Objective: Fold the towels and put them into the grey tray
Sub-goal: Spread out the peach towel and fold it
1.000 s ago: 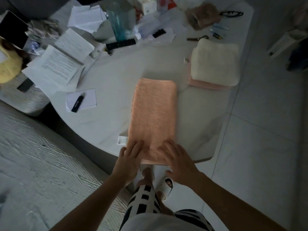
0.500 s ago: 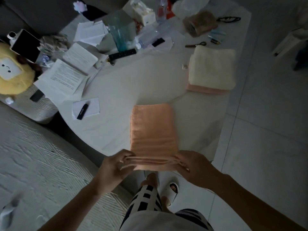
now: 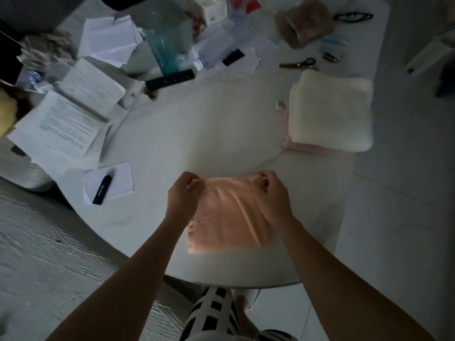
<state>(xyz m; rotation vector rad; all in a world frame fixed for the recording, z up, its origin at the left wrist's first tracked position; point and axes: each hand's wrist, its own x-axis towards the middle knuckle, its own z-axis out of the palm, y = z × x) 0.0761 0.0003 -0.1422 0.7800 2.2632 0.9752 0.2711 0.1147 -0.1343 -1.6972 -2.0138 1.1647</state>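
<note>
An orange towel (image 3: 227,217) lies folded in half near the front edge of the white table (image 3: 192,134). My left hand (image 3: 183,193) pinches its far left corner and my right hand (image 3: 272,193) pinches its far right corner, both held just above the towel's far edge. A cream towel (image 3: 330,112) sits folded on top of a pink towel (image 3: 317,149) at the table's right side. No grey tray is in view.
Papers (image 3: 66,119), a black remote (image 3: 170,80), a teal glass vase (image 3: 167,45), scissors (image 3: 299,64) and a notepad with a black pen-like object (image 3: 102,189) crowd the table's left and back. Tiled floor lies to the right, a ribbed rug to the left.
Both hands lifted the towel's near end and carried it forward over the rest, so the long strip now lies doubled into a shorter rectangle.
</note>
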